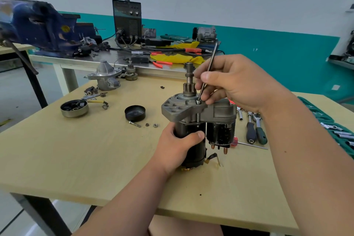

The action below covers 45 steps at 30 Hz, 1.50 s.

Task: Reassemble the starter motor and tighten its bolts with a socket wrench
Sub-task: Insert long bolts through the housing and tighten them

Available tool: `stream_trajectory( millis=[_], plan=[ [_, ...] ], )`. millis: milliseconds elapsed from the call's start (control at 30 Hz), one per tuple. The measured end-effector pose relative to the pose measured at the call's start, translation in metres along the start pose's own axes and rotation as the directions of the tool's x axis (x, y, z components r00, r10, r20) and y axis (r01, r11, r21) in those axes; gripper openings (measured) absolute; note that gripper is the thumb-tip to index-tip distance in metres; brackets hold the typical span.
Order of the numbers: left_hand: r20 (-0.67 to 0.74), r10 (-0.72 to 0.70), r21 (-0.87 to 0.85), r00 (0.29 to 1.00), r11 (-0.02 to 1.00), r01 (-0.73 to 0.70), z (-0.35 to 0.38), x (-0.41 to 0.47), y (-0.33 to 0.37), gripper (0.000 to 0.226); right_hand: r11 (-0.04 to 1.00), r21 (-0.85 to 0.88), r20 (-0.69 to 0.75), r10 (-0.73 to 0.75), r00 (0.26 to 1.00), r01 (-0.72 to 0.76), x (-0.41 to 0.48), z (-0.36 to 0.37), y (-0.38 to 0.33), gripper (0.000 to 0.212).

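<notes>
Fingers (199, 135) of your left hand (178, 145) grip the starter motor (191, 113), upright on the table (76, 159); a bolt (198, 102) on top takes the hex key (210, 63) pinched in your right hand (241, 82). Risk: the tilted key may slip and round the bolt head, or the motor may tip. Motor looks: grey cast nose, black body, gear (189, 88) pointing up.

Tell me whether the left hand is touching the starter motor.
Touching. In the head view the left hand grips the starter motor round its black body.
</notes>
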State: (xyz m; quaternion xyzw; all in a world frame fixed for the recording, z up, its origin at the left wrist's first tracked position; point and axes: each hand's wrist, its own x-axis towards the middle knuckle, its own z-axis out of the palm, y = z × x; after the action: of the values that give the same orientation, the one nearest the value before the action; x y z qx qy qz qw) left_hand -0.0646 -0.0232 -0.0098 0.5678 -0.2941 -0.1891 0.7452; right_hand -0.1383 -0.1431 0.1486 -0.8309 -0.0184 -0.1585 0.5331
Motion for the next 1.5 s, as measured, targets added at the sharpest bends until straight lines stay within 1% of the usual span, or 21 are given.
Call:
stream_trajectory(
  millis=[67,133,233,300,333,400,500,567,667,733,767,833,933,1000,1100,1167,1233,1300,1367,1400,1500],
  plan=[
    [-0.014,-0.006,-0.011,1.0,1.0,0.006,0.0,0.001,-0.001,0.048,1.0,-0.005,0.002,0.004,1.0,-0.004,0.0,-0.002,-0.002,0.013],
    [-0.018,-0.005,-0.017,1.0,1.0,0.004,-0.001,0.001,-0.001,0.051,0.995,-0.099,-0.052,-0.028,0.998,0.023,0.0,0.001,-0.002,0.008],
    [-0.009,-0.007,-0.015,1.0,1.0,0.007,-0.001,-0.001,-0.002,0.05,0.928,-0.37,-0.222,-0.12,0.968,0.031,0.002,0.013,0.002,0.03],
    [-0.004,-0.007,-0.007,1.0,1.0,0.007,0.0,-0.002,-0.001,0.05,0.899,-0.438,-0.304,-0.174,0.937,0.025,0.003,0.018,0.007,0.04],
    [0.0,-0.003,-0.005,1.0,1.0,0.003,0.0,-0.002,0.0,0.051,0.89,-0.456,-0.313,-0.186,0.932,0.024,0.003,0.018,0.008,0.04],
    [0.005,0.005,0.001,1.0,1.0,-0.005,0.0,-0.002,0.0,0.051,0.899,-0.437,-0.26,-0.162,0.952,0.033,0.002,0.016,0.008,0.03],
    [0.004,0.008,0.008,1.0,1.0,-0.008,-0.001,-0.002,0.0,0.046,0.975,-0.21,-0.115,-0.104,0.988,0.078,0.001,0.009,0.004,0.008],
    [0.011,0.01,0.02,1.0,1.0,-0.01,-0.001,-0.002,0.0,0.041,0.992,-0.103,-0.033,-0.075,0.997,0.071,0.0,0.004,0.002,0.014],
    [0.013,0.006,0.033,1.0,0.999,-0.007,-0.001,-0.001,0.001,0.036,0.996,-0.079,0.019,-0.05,0.999,0.052,-0.001,0.0,-0.003,0.017],
    [0.01,0.006,0.034,1.0,0.999,-0.007,-0.001,0.0,0.001,0.035,0.99,-0.128,-0.017,-0.054,0.998,0.052,0.0,0.002,-0.005,0.012],
    [0.011,0.01,0.029,1.0,1.0,-0.01,-0.001,0.0,0.001,0.034,0.978,-0.201,-0.059,-0.071,0.996,0.058,0.0,0.004,-0.006,0.012],
    [0.014,0.014,0.018,1.0,1.0,-0.014,-0.001,-0.001,0.0,0.034,0.919,-0.39,-0.168,-0.134,0.977,0.059,0.003,0.011,-0.004,0.025],
    [0.022,0.013,0.025,1.0,1.0,-0.013,-0.001,-0.002,-0.002,0.054,0.867,-0.494,-0.264,-0.218,0.94,0.062,0.004,0.018,0.0,0.034],
    [0.035,0.008,0.039,0.999,0.999,-0.009,-0.002,-0.002,-0.003,0.064,0.912,-0.405,-0.232,-0.174,0.957,0.067,0.003,0.017,0.003,0.026],
    [0.04,0.015,0.038,0.999,0.999,-0.016,-0.002,0.0,-0.002,0.063,0.99,-0.122,-0.112,-0.081,0.99,0.067,0.001,0.01,0.004,0.006],
    [0.034,0.016,0.03,0.999,0.999,-0.017,-0.002,0.0,-0.003,0.055,0.999,0.0,-0.029,-0.054,0.998,0.054,0.001,0.005,0.005,0.009],
    [0.027,0.002,0.021,1.0,1.0,-0.003,-0.002,0.0,-0.003,0.041,0.998,0.055,0.029,-0.042,0.999,0.04,0.001,0.001,0.004,0.013],
    [0.023,-0.008,0.024,1.0,1.0,0.008,-0.002,0.001,-0.003,0.034,0.998,0.028,0.02,-0.051,0.999,0.05,0.001,0.001,0.002,0.016],
    [0.012,-0.009,0.023,1.0,1.0,0.008,-0.002,0.001,-0.003,0.034,0.997,-0.042,-0.039,-0.074,0.997,0.072,0.002,0.005,0.002,0.013],
    [0.006,-0.009,0.019,1.0,1.0,0.009,-0.002,0.001,-0.003,0.037,0.992,-0.095,-0.082,-0.092,0.992,0.084,0.003,0.009,0.002,0.015],
    [0.013,-0.001,0.035,1.0,0.999,0.0,-0.003,-0.001,-0.005,0.055,0.952,-0.291,-0.242,-0.168,0.956,0.093,0.004,0.017,0.007,0.035]
  ],
)
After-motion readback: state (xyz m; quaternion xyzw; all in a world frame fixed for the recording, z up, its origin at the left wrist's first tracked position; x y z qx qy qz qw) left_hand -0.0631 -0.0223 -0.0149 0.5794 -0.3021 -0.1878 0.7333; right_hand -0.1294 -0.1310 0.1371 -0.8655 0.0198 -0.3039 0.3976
